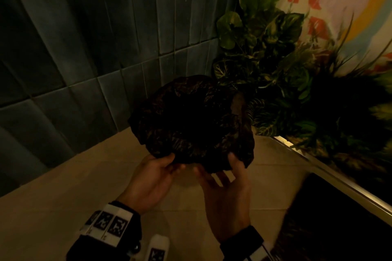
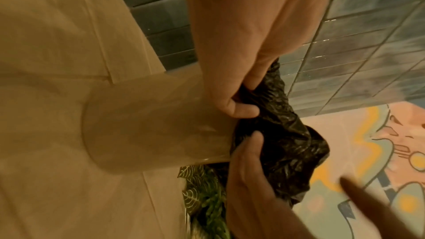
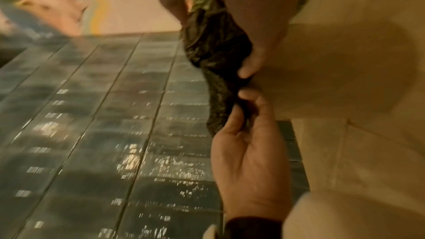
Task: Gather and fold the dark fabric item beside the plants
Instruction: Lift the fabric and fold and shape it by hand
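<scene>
Left hand [image 1: 151, 178] pinches the near edge of the dark fabric [image 1: 191, 121], thumb on top. Right hand [image 1: 228, 184] grips the same edge, thumb at its right corner. Bundle bunched up, held in the air at 12 o'clock from both hands, above the beige floor [image 1: 74, 186]. Plants [image 1: 265, 48] at 2 o'clock, just beside the fabric. Planter contents beyond leaves too dark to tell.

Head view looks down; wrist views close, opposite sides; all share dark fabric [image 1: 191, 123].
</scene>
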`<state>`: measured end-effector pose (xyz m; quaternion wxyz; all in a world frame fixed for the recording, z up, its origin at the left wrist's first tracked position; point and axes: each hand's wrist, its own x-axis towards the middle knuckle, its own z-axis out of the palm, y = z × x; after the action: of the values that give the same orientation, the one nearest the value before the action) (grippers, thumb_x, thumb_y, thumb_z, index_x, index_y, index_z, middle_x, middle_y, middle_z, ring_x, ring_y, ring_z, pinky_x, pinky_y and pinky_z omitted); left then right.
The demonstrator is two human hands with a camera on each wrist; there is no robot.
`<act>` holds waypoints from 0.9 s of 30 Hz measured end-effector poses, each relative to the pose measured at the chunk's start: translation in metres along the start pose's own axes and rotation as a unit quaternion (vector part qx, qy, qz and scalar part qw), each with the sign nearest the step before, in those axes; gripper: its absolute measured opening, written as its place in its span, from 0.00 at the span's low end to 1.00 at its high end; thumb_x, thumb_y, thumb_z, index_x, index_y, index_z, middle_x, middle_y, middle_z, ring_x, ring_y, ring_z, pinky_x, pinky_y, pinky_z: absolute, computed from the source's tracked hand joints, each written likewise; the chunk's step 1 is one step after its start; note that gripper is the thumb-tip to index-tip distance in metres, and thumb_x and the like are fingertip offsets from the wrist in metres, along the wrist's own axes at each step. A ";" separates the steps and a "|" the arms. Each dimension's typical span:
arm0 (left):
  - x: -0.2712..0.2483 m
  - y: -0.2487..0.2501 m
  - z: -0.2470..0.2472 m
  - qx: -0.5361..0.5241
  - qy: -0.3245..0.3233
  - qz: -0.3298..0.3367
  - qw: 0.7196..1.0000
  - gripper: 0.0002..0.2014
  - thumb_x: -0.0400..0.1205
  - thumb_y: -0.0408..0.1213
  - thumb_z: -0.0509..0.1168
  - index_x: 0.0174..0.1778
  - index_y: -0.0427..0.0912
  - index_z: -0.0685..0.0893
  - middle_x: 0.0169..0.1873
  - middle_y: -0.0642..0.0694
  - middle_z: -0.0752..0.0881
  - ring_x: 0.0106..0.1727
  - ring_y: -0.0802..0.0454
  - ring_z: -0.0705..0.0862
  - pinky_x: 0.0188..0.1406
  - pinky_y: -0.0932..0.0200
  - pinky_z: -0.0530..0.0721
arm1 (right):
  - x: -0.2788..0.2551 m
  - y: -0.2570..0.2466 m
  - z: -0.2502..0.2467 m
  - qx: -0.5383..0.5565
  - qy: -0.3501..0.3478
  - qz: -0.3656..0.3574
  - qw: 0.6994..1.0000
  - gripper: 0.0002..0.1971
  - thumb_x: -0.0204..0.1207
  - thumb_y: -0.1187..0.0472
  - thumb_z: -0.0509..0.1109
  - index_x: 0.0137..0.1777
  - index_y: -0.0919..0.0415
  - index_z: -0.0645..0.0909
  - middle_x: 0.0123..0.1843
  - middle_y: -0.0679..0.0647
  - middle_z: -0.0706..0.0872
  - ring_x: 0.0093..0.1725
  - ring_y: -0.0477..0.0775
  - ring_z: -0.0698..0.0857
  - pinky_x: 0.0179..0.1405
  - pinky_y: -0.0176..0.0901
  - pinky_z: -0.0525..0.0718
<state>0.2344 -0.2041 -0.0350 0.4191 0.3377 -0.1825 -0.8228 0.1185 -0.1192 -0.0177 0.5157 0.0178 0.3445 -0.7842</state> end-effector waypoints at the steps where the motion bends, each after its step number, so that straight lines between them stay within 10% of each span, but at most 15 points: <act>1: 0.001 0.000 -0.001 -0.005 -0.004 -0.005 1.000 0.15 0.82 0.22 0.55 0.52 0.39 0.85 0.43 0.44 0.91 0.42 0.49 0.89 0.39 0.59 0.88 | 0.003 0.002 0.002 -0.034 -0.001 0.013 0.999 0.12 0.81 0.58 0.67 0.63 0.57 0.78 0.57 0.54 0.84 0.54 0.51 0.88 0.45 0.44 0.88; 9: 0.008 0.000 0.013 -0.012 -0.025 -0.055 0.998 0.21 0.77 0.16 0.51 0.54 0.35 0.85 0.45 0.40 0.91 0.42 0.47 0.89 0.32 0.60 0.89 | 0.015 0.009 0.018 -0.085 0.001 0.017 0.996 0.12 0.75 0.63 0.73 0.58 0.62 0.85 0.49 0.51 0.94 0.48 0.47 0.92 0.43 0.38 0.89; 14: 0.002 0.000 -0.004 0.077 0.069 0.028 0.994 0.12 0.76 0.32 0.60 0.28 0.46 0.82 0.26 0.54 0.85 0.39 0.51 0.80 0.42 0.54 0.80 | 0.017 0.010 0.012 -0.133 0.037 0.032 0.990 0.13 0.81 0.62 0.66 0.63 0.52 0.82 0.61 0.52 0.89 0.56 0.53 0.85 0.44 0.43 0.78; 18: -0.010 0.004 -0.008 0.057 0.086 0.111 0.988 0.06 0.80 0.44 0.64 0.49 0.48 0.82 0.42 0.51 0.84 0.39 0.50 0.80 0.38 0.53 0.78 | 0.022 0.013 0.007 -0.095 0.021 0.072 0.993 0.15 0.82 0.70 0.60 0.58 0.51 0.82 0.50 0.50 0.89 0.50 0.52 0.84 0.44 0.44 0.75; 21: 0.002 0.003 -0.007 0.078 0.095 0.131 0.984 0.25 0.74 0.43 0.73 0.64 0.37 0.78 0.56 0.40 0.86 0.48 0.42 0.87 0.41 0.53 0.87 | 0.027 0.014 0.011 -0.060 0.015 0.098 0.993 0.18 0.81 0.77 0.53 0.43 0.56 0.79 0.36 0.53 0.79 0.33 0.51 0.75 0.28 0.42 0.73; 27: 0.015 0.011 0.005 0.015 0.051 0.061 0.997 0.13 0.81 0.33 0.64 0.59 0.32 0.82 0.62 0.35 0.84 0.57 0.46 0.86 0.49 0.58 0.89 | 0.037 0.010 0.019 0.040 0.030 0.108 0.993 0.21 0.77 0.84 0.50 0.50 0.64 0.81 0.46 0.58 0.83 0.42 0.54 0.81 0.25 0.37 0.86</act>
<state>0.2308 -0.2221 -0.0310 0.4719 0.3739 -0.1932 -0.7747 0.1154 -0.1613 -0.0225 0.5861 0.0990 0.3240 -0.7360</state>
